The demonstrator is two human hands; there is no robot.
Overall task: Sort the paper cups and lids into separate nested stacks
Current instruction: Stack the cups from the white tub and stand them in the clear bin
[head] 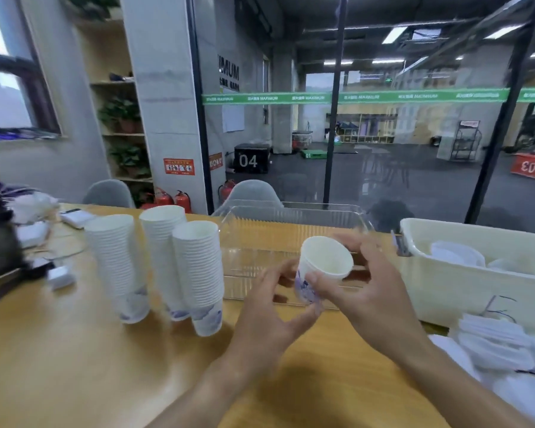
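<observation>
- The right hand (pixel 362 282) pinches a single cup (pixel 323 267), thumb on its wall, tilted in the air over the table (pixel 74 366)
- The left hand (pixel 269 307) sits beside the cup's base with its grip spread, apparently touching it
- The cup looks light, thin and easily crushed; best held softly near the rim
- Three nested stacks (pixel 158 261) stand to the left
- The clear tray (pixel 291 217) looks empty; the cream bin (pixel 476 261) holds white lids (pixel 457 253)
</observation>
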